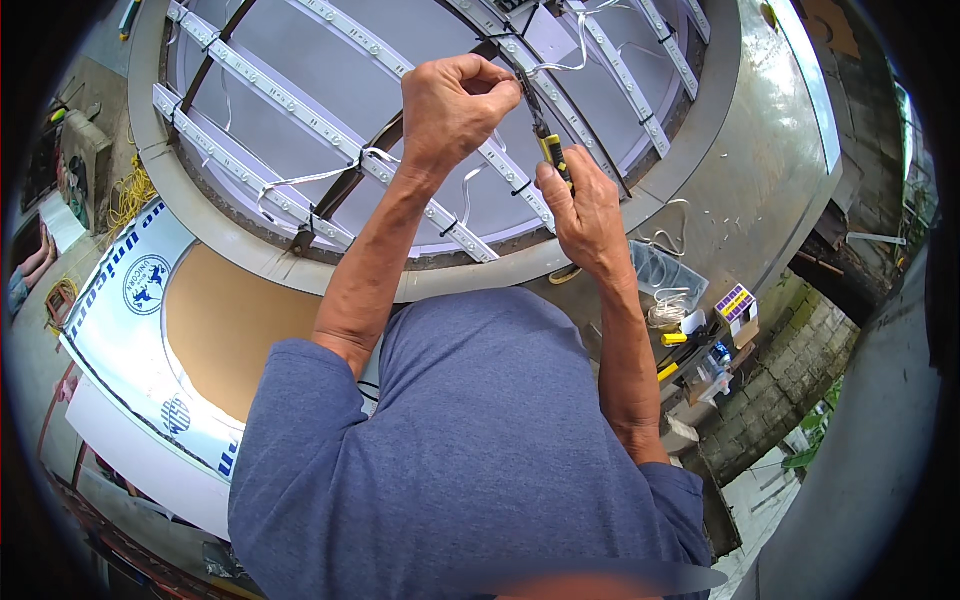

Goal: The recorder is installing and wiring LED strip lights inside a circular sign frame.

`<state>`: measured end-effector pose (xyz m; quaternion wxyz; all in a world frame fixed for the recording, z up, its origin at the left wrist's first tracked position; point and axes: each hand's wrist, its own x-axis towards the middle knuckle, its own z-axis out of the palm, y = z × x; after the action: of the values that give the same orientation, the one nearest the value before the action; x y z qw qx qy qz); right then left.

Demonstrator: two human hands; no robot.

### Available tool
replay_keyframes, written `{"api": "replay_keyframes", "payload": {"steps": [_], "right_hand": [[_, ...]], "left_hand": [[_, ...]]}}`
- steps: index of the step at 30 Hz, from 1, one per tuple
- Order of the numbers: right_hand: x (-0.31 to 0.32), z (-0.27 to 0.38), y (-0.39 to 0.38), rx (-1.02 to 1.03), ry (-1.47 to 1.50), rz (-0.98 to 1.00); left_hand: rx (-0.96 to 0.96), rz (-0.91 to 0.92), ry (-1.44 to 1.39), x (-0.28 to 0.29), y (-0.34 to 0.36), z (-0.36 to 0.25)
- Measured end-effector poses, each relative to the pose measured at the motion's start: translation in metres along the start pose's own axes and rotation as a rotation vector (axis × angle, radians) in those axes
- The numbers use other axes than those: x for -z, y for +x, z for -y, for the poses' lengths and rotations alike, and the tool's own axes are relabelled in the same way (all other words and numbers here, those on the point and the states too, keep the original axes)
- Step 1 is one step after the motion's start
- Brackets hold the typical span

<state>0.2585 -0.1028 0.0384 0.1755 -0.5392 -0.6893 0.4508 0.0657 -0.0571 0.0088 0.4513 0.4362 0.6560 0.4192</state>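
My left hand (450, 120) is closed in a pinch just left of the tips of the yellow-and-black pliers (548, 140); what its fingers hold is hidden. My right hand (585, 210) grips the pliers by the handles, their jaws against a dark bar beside a white wire (568, 66). Both hands are over a round metal frame (148, 120) fitted with several long white LED strips (280, 100) on a pale grey back. Black ties and loops of white wire run across the strips.
A printed sheet (130, 300) with a brown round area lies lower left, near yellow cable (130, 195). At right are a clear tray (665, 270), coiled white wire, a purple box (735, 305), yellow tools and a block wall. Another person's bare limbs (38, 265) show at far left.
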Motion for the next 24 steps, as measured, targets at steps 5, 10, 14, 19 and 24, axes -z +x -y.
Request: {"api": "replay_keyframes", "payload": {"steps": [5, 10, 14, 19, 24], "right_hand": [[-0.001, -0.001, 0.001, 0.0, -0.046, -0.006], [-0.003, 0.0, 0.001, 0.033, -0.092, -0.032], [-0.005, 0.002, 0.001, 0.038, -0.161, -0.056], [-0.006, 0.007, -0.001, 0.048, -0.24, -0.098], [-0.004, 0.009, 0.002, 0.164, -0.258, -0.164]], "left_hand": [[-0.013, 0.004, 0.011, 0.001, 0.0, 0.001], [0.002, 0.011, 0.002, 0.001, 0.001, 0.001], [-0.016, 0.043, -0.008, 0.004, 0.003, 0.002], [-0.072, 0.247, -0.064, 0.013, 0.009, -0.001], [-0.139, 0.314, -0.138, 0.02, 0.017, 0.006]]}}
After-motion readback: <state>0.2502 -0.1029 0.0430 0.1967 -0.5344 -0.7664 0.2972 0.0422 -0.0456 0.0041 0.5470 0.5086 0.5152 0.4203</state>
